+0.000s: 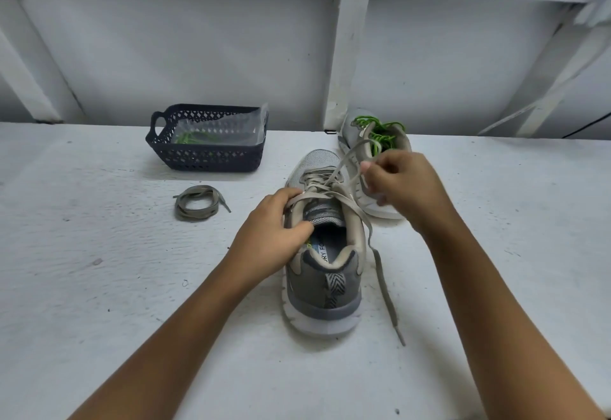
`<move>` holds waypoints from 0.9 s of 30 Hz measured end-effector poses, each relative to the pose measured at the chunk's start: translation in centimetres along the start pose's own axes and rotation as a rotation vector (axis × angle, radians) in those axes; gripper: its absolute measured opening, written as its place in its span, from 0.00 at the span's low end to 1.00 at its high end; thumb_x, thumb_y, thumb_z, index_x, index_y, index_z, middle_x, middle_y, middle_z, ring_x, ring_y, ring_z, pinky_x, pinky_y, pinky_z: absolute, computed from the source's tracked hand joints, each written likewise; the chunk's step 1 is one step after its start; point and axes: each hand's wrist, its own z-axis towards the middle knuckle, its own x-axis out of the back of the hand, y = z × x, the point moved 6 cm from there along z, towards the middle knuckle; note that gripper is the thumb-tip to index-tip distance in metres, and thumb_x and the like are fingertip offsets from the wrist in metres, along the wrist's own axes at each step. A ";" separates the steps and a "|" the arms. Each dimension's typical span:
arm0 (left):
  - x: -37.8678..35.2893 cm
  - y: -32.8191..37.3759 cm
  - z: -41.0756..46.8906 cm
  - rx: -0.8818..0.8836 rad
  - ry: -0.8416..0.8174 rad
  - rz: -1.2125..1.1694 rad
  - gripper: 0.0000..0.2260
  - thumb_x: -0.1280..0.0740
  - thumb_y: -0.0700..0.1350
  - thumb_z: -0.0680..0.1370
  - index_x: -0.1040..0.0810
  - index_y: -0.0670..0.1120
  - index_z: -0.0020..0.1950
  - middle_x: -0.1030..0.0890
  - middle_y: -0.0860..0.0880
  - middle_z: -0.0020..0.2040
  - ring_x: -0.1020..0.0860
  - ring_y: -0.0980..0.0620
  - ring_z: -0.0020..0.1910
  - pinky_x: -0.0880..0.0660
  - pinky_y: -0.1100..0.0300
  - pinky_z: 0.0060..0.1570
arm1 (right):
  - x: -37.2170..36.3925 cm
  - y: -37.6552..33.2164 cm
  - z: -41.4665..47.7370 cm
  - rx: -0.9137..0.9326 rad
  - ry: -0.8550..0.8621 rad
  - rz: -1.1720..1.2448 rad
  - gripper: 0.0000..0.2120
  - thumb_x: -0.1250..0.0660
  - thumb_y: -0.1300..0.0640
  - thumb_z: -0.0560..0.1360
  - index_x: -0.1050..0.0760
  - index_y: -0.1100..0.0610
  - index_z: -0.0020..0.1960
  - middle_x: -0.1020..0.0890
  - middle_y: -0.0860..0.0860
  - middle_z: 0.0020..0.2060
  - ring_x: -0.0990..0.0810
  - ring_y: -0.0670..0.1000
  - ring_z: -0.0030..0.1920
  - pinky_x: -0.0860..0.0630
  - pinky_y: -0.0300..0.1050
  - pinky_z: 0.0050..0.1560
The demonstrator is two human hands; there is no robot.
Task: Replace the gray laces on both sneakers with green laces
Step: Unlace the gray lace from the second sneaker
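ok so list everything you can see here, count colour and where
near sneaker: 1, gray, table centre, heel toward camera
threaded gray lace: 1, gray, in near sneaker, one end trailing to its right
far sneaker: 1, gray, behind right hand
green lace: 1, green, on far sneaker
loose gray lace: 1, gray, coiled left of near sneaker
basket: 1, dark blue, table's back left
plastic bag: 1, clear, in basket
bagged green lace: 1, green, inside plastic bag
table: 1, white, under everything
left hand: 1, grips near sneaker's collar
right hand: 1, pinches threaded gray lace
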 end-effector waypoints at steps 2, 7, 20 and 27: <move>0.0 0.0 0.0 0.009 0.000 -0.014 0.25 0.37 0.51 0.67 0.27 0.54 0.65 0.23 0.53 0.59 0.26 0.56 0.59 0.30 0.58 0.59 | 1.8 0.3 0.5 -0.007 0.180 0.030 0.10 0.36 0.56 0.77 0.22 0.60 0.42 0.20 0.53 0.31 0.20 0.51 0.33 0.21 0.48 0.38; -0.1 0.0 -0.1 0.004 0.005 -0.016 0.21 0.35 0.48 0.70 0.27 0.54 0.64 0.23 0.53 0.59 0.26 0.56 0.58 0.29 0.56 0.60 | 0.2 0.8 -0.3 -0.151 -0.098 0.135 0.16 0.38 0.48 0.78 0.21 0.60 0.46 0.21 0.51 0.35 0.23 0.45 0.31 0.26 0.37 0.30; -0.1 0.0 0.0 0.011 0.007 -0.016 0.28 0.39 0.53 0.64 0.28 0.55 0.65 0.23 0.55 0.59 0.26 0.57 0.59 0.28 0.51 0.61 | 1.2 0.4 -0.3 -0.115 0.175 0.380 0.10 0.38 0.57 0.79 0.23 0.58 0.42 0.23 0.53 0.33 0.25 0.46 0.31 0.27 0.34 0.27; -0.1 -0.1 0.1 0.012 0.008 -0.027 0.28 0.39 0.53 0.64 0.27 0.55 0.64 0.23 0.54 0.59 0.26 0.57 0.60 0.29 0.52 0.62 | -2.4 0.8 -1.2 -0.086 -0.142 0.121 0.10 0.33 0.54 0.76 0.20 0.61 0.44 0.22 0.50 0.31 0.25 0.46 0.33 0.27 0.38 0.33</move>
